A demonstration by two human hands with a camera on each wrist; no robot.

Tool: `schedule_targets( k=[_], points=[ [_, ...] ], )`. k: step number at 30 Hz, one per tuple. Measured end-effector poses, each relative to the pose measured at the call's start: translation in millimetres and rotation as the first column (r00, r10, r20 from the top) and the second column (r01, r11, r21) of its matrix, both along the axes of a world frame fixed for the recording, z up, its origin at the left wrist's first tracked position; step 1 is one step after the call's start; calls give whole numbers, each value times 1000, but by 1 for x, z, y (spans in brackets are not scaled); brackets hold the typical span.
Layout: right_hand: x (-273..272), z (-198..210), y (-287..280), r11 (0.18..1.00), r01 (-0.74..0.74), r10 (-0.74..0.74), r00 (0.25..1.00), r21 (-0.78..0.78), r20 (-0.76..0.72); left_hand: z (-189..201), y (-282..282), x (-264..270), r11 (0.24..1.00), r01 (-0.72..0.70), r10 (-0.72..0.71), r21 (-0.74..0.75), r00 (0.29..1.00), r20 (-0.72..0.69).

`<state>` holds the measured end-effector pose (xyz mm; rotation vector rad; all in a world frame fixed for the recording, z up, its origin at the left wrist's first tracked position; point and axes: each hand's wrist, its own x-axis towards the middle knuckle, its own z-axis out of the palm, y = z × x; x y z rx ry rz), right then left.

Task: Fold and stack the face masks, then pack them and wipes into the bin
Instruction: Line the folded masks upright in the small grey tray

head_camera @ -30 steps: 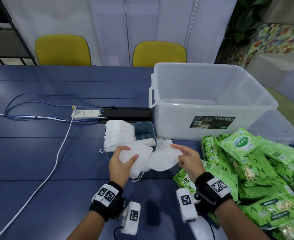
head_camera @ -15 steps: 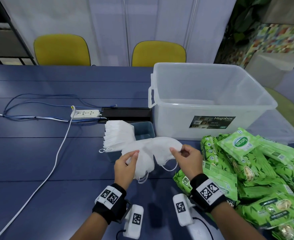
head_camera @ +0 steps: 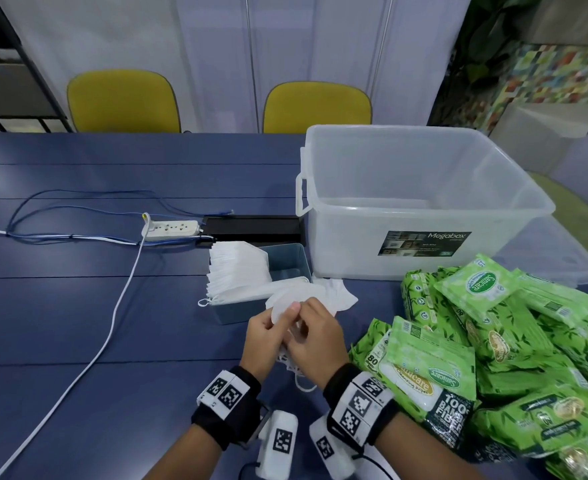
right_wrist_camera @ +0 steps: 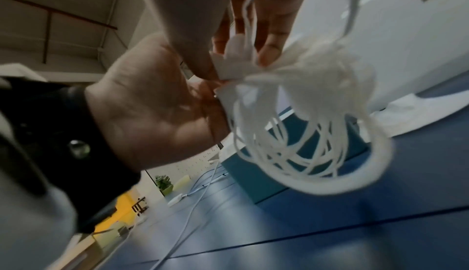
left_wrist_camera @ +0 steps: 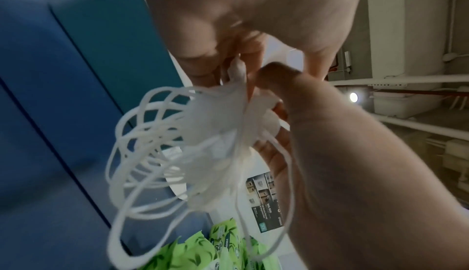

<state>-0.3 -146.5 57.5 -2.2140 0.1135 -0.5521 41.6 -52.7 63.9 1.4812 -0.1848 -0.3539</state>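
While both hands meet above the table (head_camera: 60, 323), things lie so:
Left hand (head_camera: 268, 336): pinching the white face masks (head_camera: 287, 303), ear loops (left_wrist_camera: 142, 154) dangling below.
Right hand (head_camera: 315, 341): fingers curled round the same bundle.
Wipes (head_camera: 493, 351): green packs heaped just right of the hands.
Small box (head_camera: 285, 268): holds more stacked masks (head_camera: 237, 275).
Bin (head_camera: 420, 202): clear, beyond the wipes.
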Motion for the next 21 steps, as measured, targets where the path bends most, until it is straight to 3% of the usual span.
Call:
schedule_targets(
  k=[5, 9, 11, 14, 16, 18, 21],
  points=[
    [8, 9, 7, 952, 60, -40, 997, 301, -72, -7, 7, 10, 995, -101, 99, -27, 993, -57],
    [7, 14, 3, 803, 31, 138, 962, 595, -237, -10, 15, 17, 986, -167, 167, 12, 985, -37],
    [11, 14, -9, 765, 109, 85, 960, 635, -267, -12, 20, 20, 982, -183, 183, 37, 983, -13],
    [28, 1, -46, 812, 320, -159, 926, 488, -342, -19, 28, 23, 985, -159, 157, 66, 987, 28],
    [43, -16, -78, 888, 388, -266, 870, 245, -415, -24, 33, 26, 983, -164, 162, 81, 986, 27],
    [54, -33, -103, 961, 273, -253, 793, -48, -554, -26, 33, 30, 978, -189, 187, 93, 982, 36],
    [66, -47, -119, 974, 70, -203, 688, -215, -697, -26, 30, 35, 971, -203, 194, 125, 978, 75]
  ],
)
